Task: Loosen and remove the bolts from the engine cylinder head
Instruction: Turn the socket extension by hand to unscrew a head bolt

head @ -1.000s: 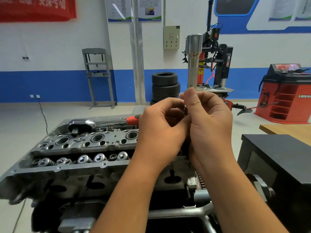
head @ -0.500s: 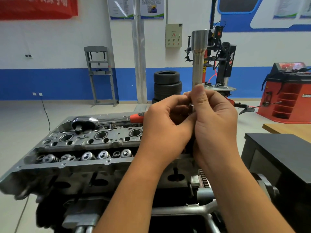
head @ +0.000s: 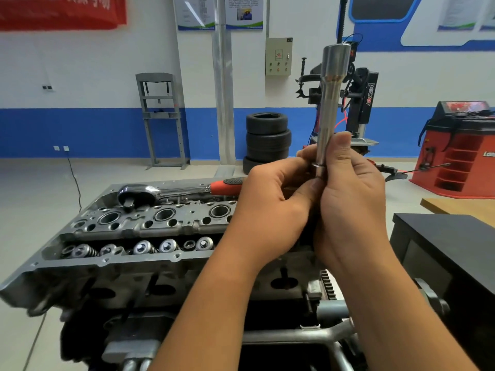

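Steel socket (head: 333,97) stood upright above the cylinder head (head: 139,231), the left hand (head: 270,207) and right hand (head: 351,199) both curled round its lower end; a red-handled ratchet (head: 171,191) lay on the head.

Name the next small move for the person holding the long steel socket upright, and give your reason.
Probably pull the bolt out of the long silver steel socket: both the left hand and right hand grip its lower end, where a washer-like ring shows, while the red-handled ratchet lies idle on the grey cylinder head.
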